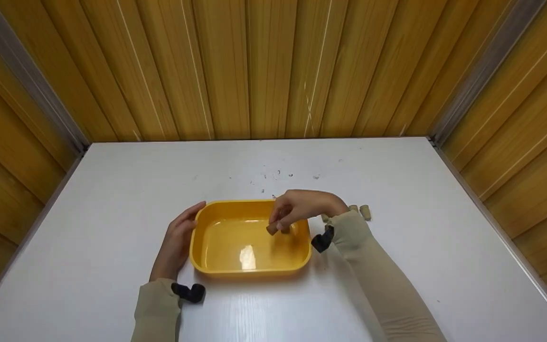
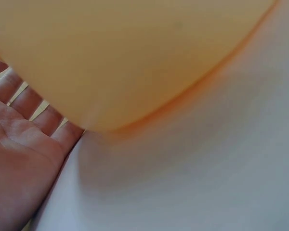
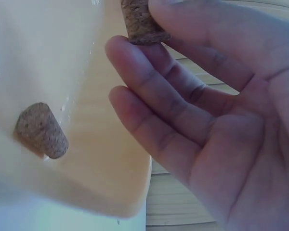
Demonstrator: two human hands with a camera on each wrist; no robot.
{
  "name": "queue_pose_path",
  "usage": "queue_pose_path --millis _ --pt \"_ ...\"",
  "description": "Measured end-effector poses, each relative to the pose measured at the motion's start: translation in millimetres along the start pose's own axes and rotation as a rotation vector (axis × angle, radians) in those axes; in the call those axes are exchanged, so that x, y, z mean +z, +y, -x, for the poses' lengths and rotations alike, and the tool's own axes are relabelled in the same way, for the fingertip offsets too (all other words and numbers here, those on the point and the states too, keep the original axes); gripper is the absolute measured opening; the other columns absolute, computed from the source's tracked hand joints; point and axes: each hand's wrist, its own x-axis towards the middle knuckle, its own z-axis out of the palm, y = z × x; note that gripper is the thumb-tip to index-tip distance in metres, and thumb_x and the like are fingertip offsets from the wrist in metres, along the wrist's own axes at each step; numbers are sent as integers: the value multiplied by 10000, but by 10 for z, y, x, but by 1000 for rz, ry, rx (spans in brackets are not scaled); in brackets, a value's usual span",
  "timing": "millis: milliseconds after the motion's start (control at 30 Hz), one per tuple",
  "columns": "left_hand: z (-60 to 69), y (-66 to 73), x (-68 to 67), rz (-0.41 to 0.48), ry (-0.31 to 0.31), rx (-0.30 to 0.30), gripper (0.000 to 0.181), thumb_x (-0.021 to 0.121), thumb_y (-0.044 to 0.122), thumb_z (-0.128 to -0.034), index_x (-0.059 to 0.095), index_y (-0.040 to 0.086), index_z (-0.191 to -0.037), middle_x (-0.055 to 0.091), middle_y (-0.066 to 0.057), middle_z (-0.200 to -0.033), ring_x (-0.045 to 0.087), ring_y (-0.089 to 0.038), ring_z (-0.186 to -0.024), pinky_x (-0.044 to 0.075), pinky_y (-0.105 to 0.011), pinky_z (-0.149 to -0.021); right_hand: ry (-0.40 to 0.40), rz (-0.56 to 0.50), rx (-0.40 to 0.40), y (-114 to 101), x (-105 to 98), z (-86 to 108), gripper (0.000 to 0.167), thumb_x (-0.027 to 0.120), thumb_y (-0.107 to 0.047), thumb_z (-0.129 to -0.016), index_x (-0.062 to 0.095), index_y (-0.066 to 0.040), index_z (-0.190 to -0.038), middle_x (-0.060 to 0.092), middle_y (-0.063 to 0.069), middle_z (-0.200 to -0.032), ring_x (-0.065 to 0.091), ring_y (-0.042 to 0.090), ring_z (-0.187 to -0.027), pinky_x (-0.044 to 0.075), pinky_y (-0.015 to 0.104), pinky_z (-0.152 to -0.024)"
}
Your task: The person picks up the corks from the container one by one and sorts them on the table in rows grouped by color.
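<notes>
A yellow plastic tray (image 1: 249, 271) with raised walls stands on the white table. Along its left wall lies my left hand (image 1: 177, 240), fingers extended against the outside; the left wrist view shows the palm (image 2: 24, 159) facing the tray's side. Over the tray's right part, my right hand (image 1: 302, 208) pinches a tapered brown cork stopper (image 1: 272, 229) between thumb and fingers, seen in the right wrist view as speckled cork (image 3: 140, 21). Below that hand, a second cork stopper (image 3: 42, 130) lies inside the tray by its wall.
Several more corks lie on the table right of the tray, one cork (image 1: 365, 212) standing out beside the right sleeve, which partly hides others. Small dark specks (image 1: 278, 172) mark the white table (image 1: 112, 190) behind the tray. Wood-patterned panels (image 1: 268, 71) enclose the back and sides.
</notes>
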Motion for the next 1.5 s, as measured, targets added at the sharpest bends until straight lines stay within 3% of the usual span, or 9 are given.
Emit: queue_pose_path --millis 233,500,933,1167,1500 --pt "6 -1 2 -45 -4 13 502 382 48 -943 424 85 -1442 471 -21 -1447 457 -189 -1334 436 -238 -1057 34 -26 -4 103 -43 141 220 681 -175 -877 723 -104 -1081 722 33 -1077 651 98 -922 543 252 -866" --pt "7 1 -4 -49 -11 7 501 389 59 -948 412 82 -1448 458 -19 -1456 442 -186 -1347 427 -235 -1064 102 -75 10 253 -42 290 205 689 -227 -873 732 -176 -1067 726 -22 -1043 664 110 -916 551 251 -859" --pt "6 -12 -12 -29 -10 23 497 399 50 -945 423 76 -1441 459 -30 -1460 465 -161 -1327 430 -227 -1058 201 -182 -48 408 -32 502 227 662 -194 -894 713 -109 -1098 723 82 -1058 677 225 -941 559 239 -835" --pt "0 -9 -6 -57 11 8 503 407 54 -938 434 99 -1438 452 1 -1470 460 -133 -1331 430 -213 -1050 265 -204 -41 506 -37 619 226 665 -165 -890 701 -87 -1100 703 113 -1087 635 169 -894 549 218 -798" --pt "19 6 12 -68 18 5 490 409 72 -947 440 104 -1436 456 17 -1463 442 -154 -1348 426 -216 -1054 383 -137 -21 686 42 795 358 645 -225 -909 645 -68 -1230 672 97 -1105 640 256 -922 542 237 -821"
